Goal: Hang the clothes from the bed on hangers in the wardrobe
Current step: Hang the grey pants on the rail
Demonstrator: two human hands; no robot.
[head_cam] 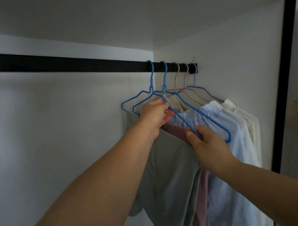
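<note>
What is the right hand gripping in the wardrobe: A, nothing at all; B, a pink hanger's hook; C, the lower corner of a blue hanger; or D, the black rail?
C: the right hand has its fingers curled round the lower corner of a blue hanger, well below the black rail.

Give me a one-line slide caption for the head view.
Both hands, left and right, grip a blue hanger carrying a grey-green garment on the wardrobe rail.

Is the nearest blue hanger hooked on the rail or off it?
On: the nearest blue hanger has its hook over the black rail.
</note>
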